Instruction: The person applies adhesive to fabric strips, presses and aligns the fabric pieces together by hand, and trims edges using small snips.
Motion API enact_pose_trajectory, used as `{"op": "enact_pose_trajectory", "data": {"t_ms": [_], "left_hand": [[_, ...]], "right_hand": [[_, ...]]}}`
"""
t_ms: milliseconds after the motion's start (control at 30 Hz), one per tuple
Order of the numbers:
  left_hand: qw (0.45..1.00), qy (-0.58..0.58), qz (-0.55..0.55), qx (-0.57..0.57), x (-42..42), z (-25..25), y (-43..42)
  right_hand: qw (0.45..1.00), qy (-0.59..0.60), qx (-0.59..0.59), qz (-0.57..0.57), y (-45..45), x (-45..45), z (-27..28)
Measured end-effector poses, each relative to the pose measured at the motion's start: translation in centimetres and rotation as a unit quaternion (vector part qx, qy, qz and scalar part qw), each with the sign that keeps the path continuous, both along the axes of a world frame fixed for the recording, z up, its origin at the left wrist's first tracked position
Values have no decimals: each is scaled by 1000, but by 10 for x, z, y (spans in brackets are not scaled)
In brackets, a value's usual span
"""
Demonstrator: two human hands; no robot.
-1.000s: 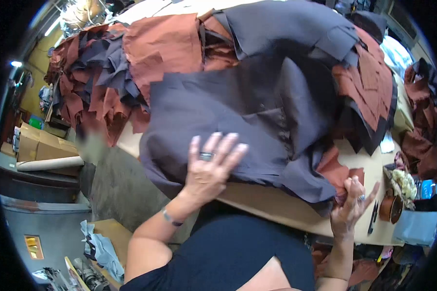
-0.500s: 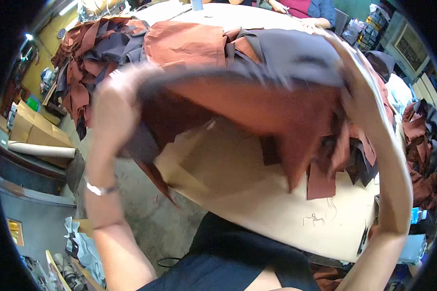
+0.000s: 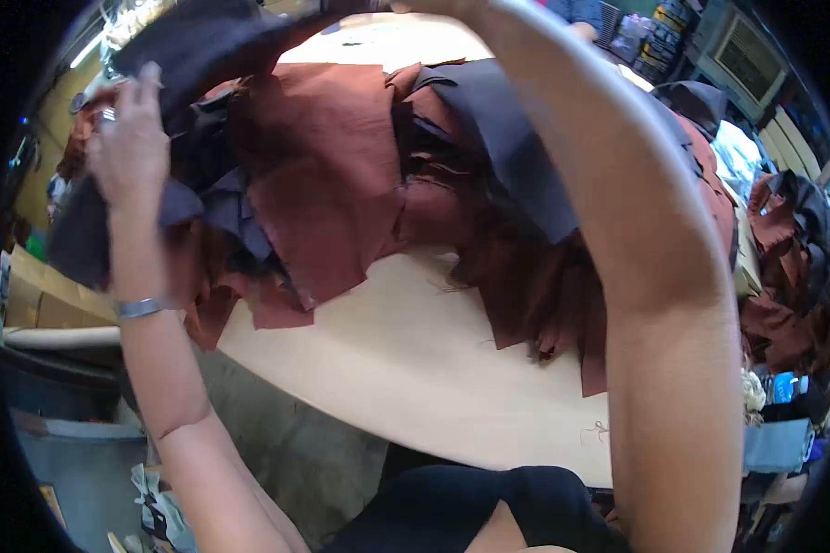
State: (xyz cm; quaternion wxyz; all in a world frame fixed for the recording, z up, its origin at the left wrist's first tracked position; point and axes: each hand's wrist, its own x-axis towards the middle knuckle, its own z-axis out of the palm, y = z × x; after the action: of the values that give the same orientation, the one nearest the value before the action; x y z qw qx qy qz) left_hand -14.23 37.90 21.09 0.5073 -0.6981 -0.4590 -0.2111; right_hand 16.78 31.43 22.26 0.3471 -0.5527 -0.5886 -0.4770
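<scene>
A dark fabric piece point(image 3: 189, 55) is raised over the left side of the heap, its lifted edge running to the top of the view. At that edge my right hand point(image 3: 424, 5) is closed on the cloth, largely cut off by the frame. My left hand point(image 3: 134, 152), fingers stretched out and apart, lies beside the dark cloth at the left. Below and between my arms, rust-brown fabric pieces point(image 3: 318, 184) and a dark grey piece point(image 3: 512, 138) are heaped on the pale tabletop point(image 3: 387, 369).
More brown and dark cloth point(image 3: 779, 240) is piled at the right, near a blue-labelled bottle point(image 3: 784, 387). Cardboard point(image 3: 51, 290) and a white roll point(image 3: 60, 338) stand at the left. Loose threads point(image 3: 595, 430) lie on the table. Part of another person point(image 3: 576, 18) shows at the far side.
The fabric held up between both hands has swung up and to the left. My right arm has crossed leftward over the table, and my left hand's fingers have spread.
</scene>
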Motion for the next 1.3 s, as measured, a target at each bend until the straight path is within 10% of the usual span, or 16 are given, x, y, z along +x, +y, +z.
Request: {"op": "enact_pose_trajectory", "data": {"t_ms": [200, 333, 533, 867, 1133, 1300], "left_hand": [[927, -1, 1, -375, 41, -96, 30], [922, 54, -218, -316, 96, -104, -41], [720, -34, -602, -342, 219, -121, -173], [670, -132, -623, -381, 319, -98, -200], [501, -199, -550, -637, 305, -68, -175], [268, -339, -512, -742, 314, -75, -161]], "right_hand": [[972, 35, -228, 41, -149, -62, -111], [937, 52, -340, 63, -270, -82, -152], [907, 285, -306, -53, -399, -88, -183], [901, 343, -185, -189, -498, -94, -240], [893, 400, -135, -159, -500, -88, -248], [889, 400, -146, -169, -504, -95, -251]]}}
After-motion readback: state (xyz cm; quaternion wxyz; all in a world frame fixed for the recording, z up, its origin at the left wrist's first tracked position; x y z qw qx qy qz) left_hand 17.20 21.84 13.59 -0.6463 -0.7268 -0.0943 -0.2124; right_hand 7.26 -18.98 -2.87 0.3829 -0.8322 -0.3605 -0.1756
